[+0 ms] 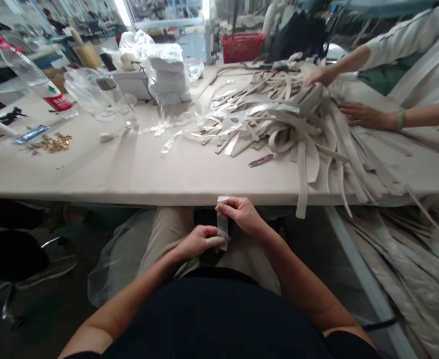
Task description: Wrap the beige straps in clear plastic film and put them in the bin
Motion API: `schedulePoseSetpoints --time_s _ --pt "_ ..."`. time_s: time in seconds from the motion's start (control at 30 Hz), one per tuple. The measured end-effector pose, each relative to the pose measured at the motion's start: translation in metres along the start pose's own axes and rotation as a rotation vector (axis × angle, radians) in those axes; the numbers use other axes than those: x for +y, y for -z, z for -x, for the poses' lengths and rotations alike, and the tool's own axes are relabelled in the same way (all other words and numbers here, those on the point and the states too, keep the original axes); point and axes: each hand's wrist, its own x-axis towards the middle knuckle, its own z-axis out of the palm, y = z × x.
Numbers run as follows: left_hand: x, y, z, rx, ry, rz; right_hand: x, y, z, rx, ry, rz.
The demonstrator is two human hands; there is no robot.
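Observation:
Just below the table's front edge, over my lap, I hold a short whitish strip (pixel 223 223) upright between both hands. Its upper end is pinched by the thumb and fingers of my right hand (pixel 242 213). Lower down, my left hand (pixel 200 242) has its fingers closed on the bottom end; a pale wrap shows on one finger. What the strip is made of cannot be made out. Thread snips (pixel 261 160) with a pink handle lie on the table beyond my right hand, beside a heap of beige fabric strips (pixel 294 114).
A co-worker's hands (pixel 369 115) rest at the heap's right side. Left on the table (pixel 159 174) are small gold-coloured pieces (pixel 58 143), a plastic bottle (pixel 51 89), a glass jar (pixel 118 99) and a bagged white stack (pixel 169 75). A red basket (pixel 242 47) stands behind. More strips hang at lower right.

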Motion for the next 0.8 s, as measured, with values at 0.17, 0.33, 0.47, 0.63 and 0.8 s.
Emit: schedulePoseSetpoints --time_s 0.17,0.33,0.47,0.63,0.8 --pt "-0.009 0.001 -0.01 -0.076 0.041 -0.012 0.003 0.004 -0.011 -0.08 0.042 0.169" --pt "-0.018 0.005 -0.023 -0.008 0.023 0.09 -0.01 0.02 -0.043 0.016 0.147 0.425" --pt "-0.034 0.006 -0.033 0.037 0.017 0.198 -0.024 0.035 -0.093 0.132 0.226 0.68" --pt "-0.048 0.007 -0.047 0.201 0.013 0.366 -0.043 0.034 -0.16 0.174 0.284 1.123" --pt "-0.049 0.008 -0.052 0.312 0.089 0.52 -0.053 0.03 -0.214 0.104 0.273 1.508"
